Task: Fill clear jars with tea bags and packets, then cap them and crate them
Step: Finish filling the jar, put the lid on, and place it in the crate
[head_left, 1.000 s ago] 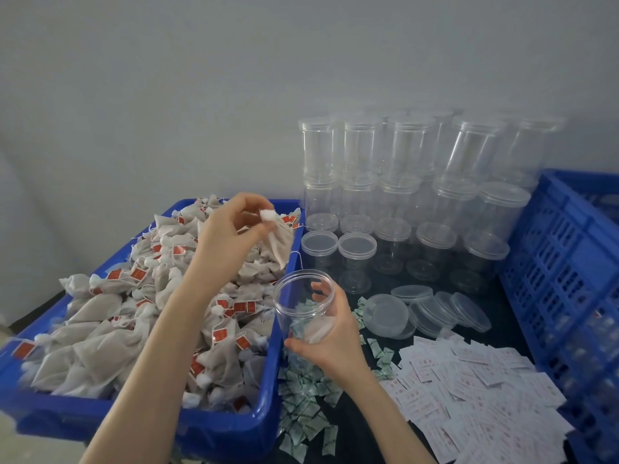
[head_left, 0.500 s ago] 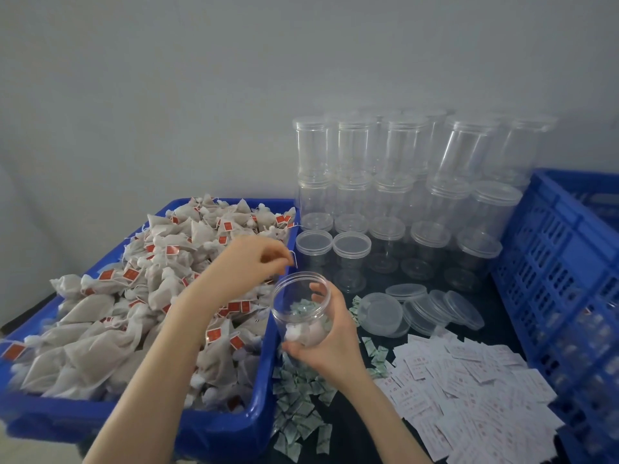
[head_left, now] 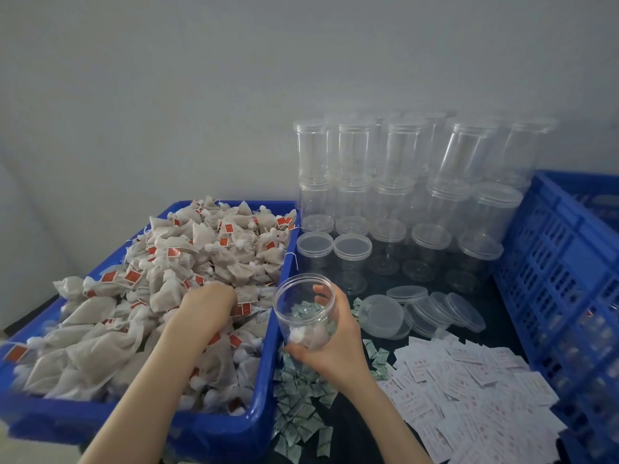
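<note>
Your right hand [head_left: 330, 343] wraps the open jar [head_left: 304, 313] and tips its mouth toward the bin [head_left: 264, 390], just beside the bin's near wall, so each bag has a short trip; one bag already lies at the bottom. Your left hand [head_left: 209, 304] is down among the tea bags [head_left: 160, 296], fingers buried, so I cannot tell whether it grips one. Green packets [head_left: 298, 410] lie below the jar on the desk [head_left: 355, 426], lids [head_left: 422, 311] and slips [head_left: 475, 390] to the right, the crate [head_left: 552, 272] beyond.
</note>
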